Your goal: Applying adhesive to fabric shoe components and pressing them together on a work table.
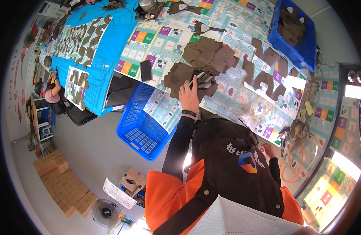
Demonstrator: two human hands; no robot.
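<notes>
My left hand point(189, 96) reaches over the near edge of the table, its fingers stretched out on a loose pile of flat brown pieces point(177, 80). A few pale-edged pieces point(206, 78) stick up beside its fingertips. Just beyond lies a second heap of brown pieces point(206, 55), fanned and overlapping. My right hand point(268, 150) is low by my right side, below the table's front edge. It is small in view and partly hidden by my apron, so I cannot make out its fingers or anything in them.
A black phone point(146, 71) lies near the table edge. Zigzag brown pieces point(266, 78) lie to the right, near a blue bin point(292, 35) of brown pieces. Below the table edge sits a blue basket point(139, 129). Another person point(51, 92) sits far left; cartons point(64, 182) and a fan point(106, 212) stand behind.
</notes>
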